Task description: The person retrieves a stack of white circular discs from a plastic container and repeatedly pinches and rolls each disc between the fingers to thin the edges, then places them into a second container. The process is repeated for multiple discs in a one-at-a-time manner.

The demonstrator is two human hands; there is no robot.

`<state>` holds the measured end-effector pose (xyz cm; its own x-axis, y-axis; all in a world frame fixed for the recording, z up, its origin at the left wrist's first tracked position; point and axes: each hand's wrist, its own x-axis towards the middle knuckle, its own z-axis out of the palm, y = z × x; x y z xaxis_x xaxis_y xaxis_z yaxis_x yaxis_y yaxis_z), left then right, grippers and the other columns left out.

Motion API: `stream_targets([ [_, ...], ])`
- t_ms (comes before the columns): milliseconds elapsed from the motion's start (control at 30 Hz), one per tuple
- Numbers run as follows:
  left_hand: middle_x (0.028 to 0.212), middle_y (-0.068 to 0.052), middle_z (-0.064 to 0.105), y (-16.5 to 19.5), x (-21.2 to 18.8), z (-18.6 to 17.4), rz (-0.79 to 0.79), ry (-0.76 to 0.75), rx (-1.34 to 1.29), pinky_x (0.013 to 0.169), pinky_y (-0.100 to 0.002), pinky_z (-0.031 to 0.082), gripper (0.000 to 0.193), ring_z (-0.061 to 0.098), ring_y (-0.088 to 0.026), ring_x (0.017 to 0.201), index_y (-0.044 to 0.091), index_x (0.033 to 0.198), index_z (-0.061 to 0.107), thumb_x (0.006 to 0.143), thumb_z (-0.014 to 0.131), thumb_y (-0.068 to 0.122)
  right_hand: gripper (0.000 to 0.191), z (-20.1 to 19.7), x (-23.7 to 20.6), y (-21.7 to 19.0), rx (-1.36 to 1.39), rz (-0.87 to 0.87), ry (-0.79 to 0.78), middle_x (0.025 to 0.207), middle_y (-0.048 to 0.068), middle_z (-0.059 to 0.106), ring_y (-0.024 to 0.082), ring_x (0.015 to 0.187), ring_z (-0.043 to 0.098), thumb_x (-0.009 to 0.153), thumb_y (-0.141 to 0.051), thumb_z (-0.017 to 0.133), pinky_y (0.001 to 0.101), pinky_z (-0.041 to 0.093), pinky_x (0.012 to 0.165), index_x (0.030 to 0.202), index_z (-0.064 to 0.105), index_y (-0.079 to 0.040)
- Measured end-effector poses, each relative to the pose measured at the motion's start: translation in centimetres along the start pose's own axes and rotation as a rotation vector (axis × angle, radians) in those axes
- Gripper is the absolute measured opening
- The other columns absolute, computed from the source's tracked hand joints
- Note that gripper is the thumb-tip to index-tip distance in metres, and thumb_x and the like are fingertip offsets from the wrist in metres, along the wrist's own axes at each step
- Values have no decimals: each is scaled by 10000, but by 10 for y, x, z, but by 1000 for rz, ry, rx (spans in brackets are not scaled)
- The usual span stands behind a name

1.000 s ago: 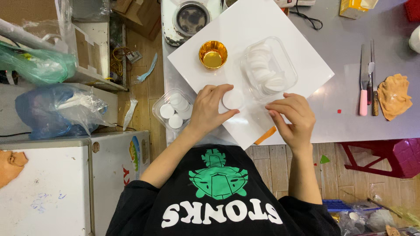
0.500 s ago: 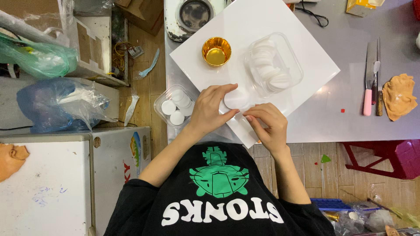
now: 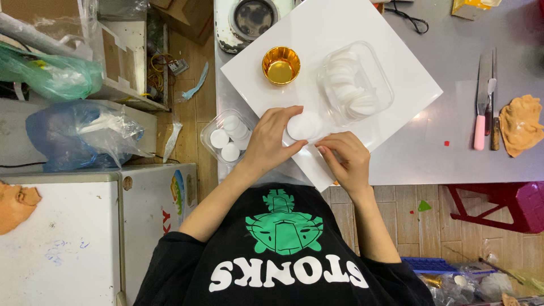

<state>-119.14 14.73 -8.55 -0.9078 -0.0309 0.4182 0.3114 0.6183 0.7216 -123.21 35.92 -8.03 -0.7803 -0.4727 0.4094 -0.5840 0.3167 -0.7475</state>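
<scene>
My left hand holds a white round disc just above the near corner of a white square board. My right hand is beside it, with curled fingertips pinching the disc's lower right edge. On the board behind the disc stand a shiny gold cup and a clear plastic tub filled with several white discs. A smaller clear tub with several white discs sits at the table's left edge, next to my left wrist.
A grey table carries the board. On its right lie a pink-handled knife and an orange cloth. A white appliance stands at the back left, a red stool below right, and bagged items on the left.
My right hand has moved left from the board's near edge up to the disc held in my left hand. The orange stick seen under it earlier is now hidden.
</scene>
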Motion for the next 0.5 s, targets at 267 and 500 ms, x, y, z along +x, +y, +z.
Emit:
stream_targets([
  [267, 1281, -123, 675, 8, 1, -8, 20, 34, -44, 985, -396, 549, 640, 668, -307, 1155, 28, 1345, 570, 782, 860, 120, 62, 0, 0, 1, -9, -5, 21, 967, 71, 745, 233, 898, 668, 897, -34, 761, 338, 520, 780, 955, 740, -37],
  [500, 1378, -101, 648, 31, -8, -12, 207, 84, -31, 1010, -365, 561, 592, 686, -276, 1181, 51, 1352, 553, 852, 863, 122, 135, 6, -18, 2, 427, 428, 14, 979, 70, 735, 114, 907, 688, 944, -50, 732, 254, 548, 838, 1056, 704, 20],
])
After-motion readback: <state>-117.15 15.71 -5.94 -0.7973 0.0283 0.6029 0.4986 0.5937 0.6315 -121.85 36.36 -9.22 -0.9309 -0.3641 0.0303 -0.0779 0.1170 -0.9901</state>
